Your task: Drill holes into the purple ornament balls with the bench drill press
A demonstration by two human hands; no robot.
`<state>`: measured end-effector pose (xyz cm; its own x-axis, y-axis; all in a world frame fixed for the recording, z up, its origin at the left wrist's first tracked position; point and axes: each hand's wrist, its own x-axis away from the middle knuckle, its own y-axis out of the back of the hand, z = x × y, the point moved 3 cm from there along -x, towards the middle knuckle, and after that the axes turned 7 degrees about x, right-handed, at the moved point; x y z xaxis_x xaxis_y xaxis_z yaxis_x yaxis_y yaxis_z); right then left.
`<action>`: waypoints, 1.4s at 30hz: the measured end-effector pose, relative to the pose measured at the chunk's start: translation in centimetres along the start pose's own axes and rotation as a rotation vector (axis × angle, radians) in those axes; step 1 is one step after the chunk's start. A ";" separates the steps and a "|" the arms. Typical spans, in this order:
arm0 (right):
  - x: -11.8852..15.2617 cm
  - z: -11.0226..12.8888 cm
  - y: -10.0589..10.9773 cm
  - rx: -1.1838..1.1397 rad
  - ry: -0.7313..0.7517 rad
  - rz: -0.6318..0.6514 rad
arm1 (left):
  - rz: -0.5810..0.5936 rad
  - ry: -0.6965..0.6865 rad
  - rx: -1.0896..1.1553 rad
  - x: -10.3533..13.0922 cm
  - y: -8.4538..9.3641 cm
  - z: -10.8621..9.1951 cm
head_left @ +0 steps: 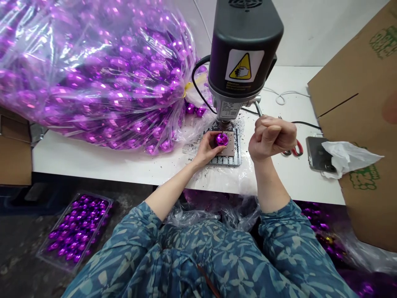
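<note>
Under a black bench drill (245,45), a shiny purple faceted ball (221,139) rests on a small brown board (229,150) over the slotted metal base (237,159). My left hand (208,147) grips the ball from its left side, with fingers and thumb curved round it. The drill's tip meets the top of the ball; whether it has entered cannot be made out. My right hand (272,136) is closed around the end of the metal lever (258,108) on the drill's right side. Dark shavings lie scattered around the base.
A big clear bag of purple balls (118,91) fills the table's left. Red-handled scissors (297,149), a phone (318,153) and white tissue (347,157) lie right, beside a tall cardboard box (366,107). A clear tray of purple balls (77,227) sits low at the left.
</note>
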<state>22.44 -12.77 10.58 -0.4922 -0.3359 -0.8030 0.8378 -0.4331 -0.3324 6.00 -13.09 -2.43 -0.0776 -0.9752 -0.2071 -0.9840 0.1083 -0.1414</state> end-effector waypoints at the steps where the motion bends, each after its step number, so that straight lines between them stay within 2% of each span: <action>1: -0.2 0.3 -0.2 -0.016 0.013 0.002 | -0.004 0.000 -0.004 0.0 0.0 0.0; 4: -1.7 1.7 -1.4 -0.067 0.037 -0.024 | -0.009 0.000 -0.012 0.0 0.0 0.0; 7: -4.5 3.6 -3.3 -0.074 0.000 -0.050 | -0.013 0.004 -0.004 0.0 0.1 0.1; 12: -8.6 4.7 -5.9 -0.067 -0.187 0.051 | -0.061 -0.018 -0.039 0.1 0.1 0.1; 14: -9.4 4.5 -6.2 -0.059 -0.242 0.115 | -0.122 -0.068 -0.143 0.7 0.2 -0.5; 16: -9.7 4.2 -6.3 -0.070 -0.291 0.148 | -0.132 -0.158 -0.288 2.3 0.3 -1.7; 17: -9.7 4.2 -6.3 -0.082 -0.303 0.151 | -0.094 -0.226 -0.345 3.5 0.3 -2.6; 19: -9.7 4.1 -6.2 -0.108 -0.298 0.140 | 0.099 -0.360 -0.407 6.8 0.0 -4.6; 20: -9.7 4.1 -6.2 -0.117 -0.292 0.136 | 0.245 -0.407 -0.422 8.8 -0.1 -5.5; 22: -9.7 4.1 -6.2 -0.128 -0.285 0.129 | 0.571 -0.410 -0.545 13.0 -0.3 -6.8; 24: -9.6 4.1 -6.2 -0.141 -0.282 0.121 | 0.793 -0.406 -0.808 16.7 -0.1 -7.2; 26: -9.6 4.1 -6.2 -0.146 -0.280 0.110 | 0.890 -0.458 -0.983 18.6 0.6 -7.3; 27: -9.6 4.1 -6.2 -0.140 -0.278 0.106 | 0.886 -0.502 -0.990 18.8 1.1 -7.4; 28: -9.6 4.1 -6.2 -0.131 -0.277 0.106 | 0.841 -0.555 -0.944 18.2 1.7 -7.5; 29: -9.6 4.1 -6.2 -0.123 -0.273 0.105 | 0.747 -0.599 -0.876 17.0 2.3 -7.8; 31: -9.6 3.9 -6.1 -0.118 -0.263 0.112 | 0.455 -0.627 -0.760 12.5 4.1 -8.3; 33: -9.6 3.8 -6.1 -0.125 -0.252 0.116 | 0.164 -0.494 -0.760 6.2 6.0 -8.5; 35: -9.6 3.7 -6.0 -0.124 -0.245 0.111 | 0.012 -0.294 -0.830 -0.6 7.2 -8.1; 38: -9.6 3.7 -6.0 -0.122 -0.243 0.098 | -0.009 -0.049 -0.978 -8.9 7.5 -6.5; 40: -9.6 3.7 -6.0 -0.121 -0.241 0.095 | 0.020 0.037 -1.067 -12.3 7.1 -5.0; 42: -9.6 3.8 -6.0 -0.108 -0.235 0.099 | 0.047 -0.001 -1.111 -14.0 6.4 -4.0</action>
<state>21.27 -10.16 22.13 -0.4371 -0.5624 -0.7019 0.8988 -0.3008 -0.3187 0.14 0.51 3.48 -0.1191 -0.9745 -0.1900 -0.5762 -0.0880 0.8125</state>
